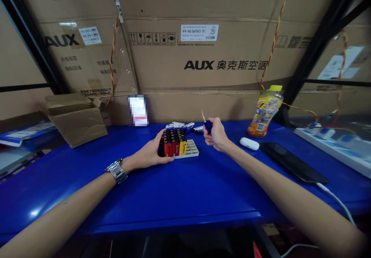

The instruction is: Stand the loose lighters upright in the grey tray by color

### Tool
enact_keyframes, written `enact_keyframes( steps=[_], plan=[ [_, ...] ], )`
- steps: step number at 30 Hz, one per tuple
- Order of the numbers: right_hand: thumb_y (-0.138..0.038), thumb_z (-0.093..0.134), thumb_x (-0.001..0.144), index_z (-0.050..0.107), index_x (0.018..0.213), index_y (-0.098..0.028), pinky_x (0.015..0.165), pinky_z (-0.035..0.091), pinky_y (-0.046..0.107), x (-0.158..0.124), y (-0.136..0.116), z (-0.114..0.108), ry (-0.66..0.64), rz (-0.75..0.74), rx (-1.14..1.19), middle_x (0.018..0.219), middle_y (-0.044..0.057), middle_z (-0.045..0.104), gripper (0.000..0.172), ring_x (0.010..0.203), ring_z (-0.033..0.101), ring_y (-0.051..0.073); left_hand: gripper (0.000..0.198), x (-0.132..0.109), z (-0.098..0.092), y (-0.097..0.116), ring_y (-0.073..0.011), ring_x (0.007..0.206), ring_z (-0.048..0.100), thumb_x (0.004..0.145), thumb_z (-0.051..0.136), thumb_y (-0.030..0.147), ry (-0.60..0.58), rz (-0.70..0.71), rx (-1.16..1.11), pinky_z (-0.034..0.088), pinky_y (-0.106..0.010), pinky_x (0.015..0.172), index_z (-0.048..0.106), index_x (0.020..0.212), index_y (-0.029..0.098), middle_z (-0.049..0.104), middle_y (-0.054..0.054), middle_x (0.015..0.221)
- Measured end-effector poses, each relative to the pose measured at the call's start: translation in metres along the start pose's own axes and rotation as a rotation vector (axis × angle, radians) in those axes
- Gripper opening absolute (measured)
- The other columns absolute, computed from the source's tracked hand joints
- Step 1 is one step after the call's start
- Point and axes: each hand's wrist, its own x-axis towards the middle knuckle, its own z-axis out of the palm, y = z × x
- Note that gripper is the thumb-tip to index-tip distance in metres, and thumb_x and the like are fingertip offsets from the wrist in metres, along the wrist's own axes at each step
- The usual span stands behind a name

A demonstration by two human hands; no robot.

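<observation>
Glossy blue workbench [130, 196] runs across the scene, with tall cardboard cartons [199, 64] printed AUX along its far side. At far left, a flat blue-and-white package [27, 134] lies beyond the bench's edge, and an open cardboard box [77, 120] sits on the bench near it. Moving right, the left hand [147, 151], with a metal link watch [116, 171] on its wrist, curves closely around the left side of a block of upright disposable lighters [172, 144]. Their bodies show red, yellow and dark, with black tops. They stand in a pale plastic grid tray [188, 149], whose open cells show to their right. White lighters [176, 125] lie in a loose pile just beyond. The right hand [216, 134] is closed in a firm fist around a blue lighter [207, 126], held upright with a small orange flame [203, 115] at its tip. Each lighter is likely light, smooth and a little slippery, best gripped by the body, well below the flame. Further right are a white earbud case [249, 143], a juice bottle with a yellow cap [265, 113], a black phone [292, 162] on a cable, and a white power strip [327, 146].
</observation>
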Motion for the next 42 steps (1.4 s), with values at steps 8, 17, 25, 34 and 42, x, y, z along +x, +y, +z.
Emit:
enact_keyframes(
  steps=[8,17,25,34,42],
  plan=[
    [-0.060,0.029,0.088,0.047,0.070,-0.021,0.034,0.026,0.024,0.005,0.005,-0.003,-0.073,-0.137,-0.064,0.041,-0.005,0.038,0.046,0.031,0.028,0.008,0.104,0.000,0.000,0.000,-0.0362,0.126,0.046,0.072,0.070,0.047,-0.014,-0.022,0.000,0.037,-0.052,0.106,0.005,0.147,0.018,0.041,-0.019,0.142],
    [-0.041,0.058,0.083,0.061,0.090,-0.019,0.067,0.044,0.031,0.008,0.015,-0.003,-0.178,-0.569,-0.477,0.080,0.002,0.062,0.023,0.070,0.054,0.015,0.099,0.000,-0.001,0.001,-0.0358,0.123,0.048,0.069,0.073,0.045,0.006,-0.029,-0.044,0.038,-0.054,0.104,0.015,0.145,0.020,0.046,-0.017,0.138],
    [-0.041,0.057,0.084,0.064,0.099,-0.019,0.058,0.043,0.030,0.010,0.020,-0.001,-0.274,-0.529,-0.483,0.073,0.001,0.060,0.027,0.060,0.050,0.013,0.105,0.000,0.002,-0.001,-0.0345,0.125,0.046,0.066,0.075,0.040,-0.016,-0.037,-0.108,0.037,-0.054,0.104,0.009,0.146,0.022,0.047,-0.017,0.137],
    [-0.036,0.053,0.086,0.065,0.098,-0.017,0.056,0.042,0.029,0.010,0.021,-0.003,-0.391,-0.555,-0.591,0.066,0.000,0.058,0.025,0.057,0.049,0.013,0.106,-0.001,0.000,0.005,-0.0366,0.125,0.046,0.066,0.075,0.043,-0.019,-0.055,-0.066,0.035,-0.057,0.104,0.009,0.147,0.020,0.048,-0.019,0.135],
    [-0.038,0.028,0.096,0.065,0.102,-0.018,0.068,0.044,0.034,0.023,0.010,-0.029,-0.113,-0.606,-0.757,0.073,0.006,0.064,0.042,0.069,0.057,0.018,0.105,-0.001,0.001,-0.002,-0.0356,0.125,0.046,0.067,0.073,0.042,-0.020,-0.030,-0.070,0.037,-0.056,0.104,0.009,0.147,0.021,0.047,-0.017,0.137]
  ],
)
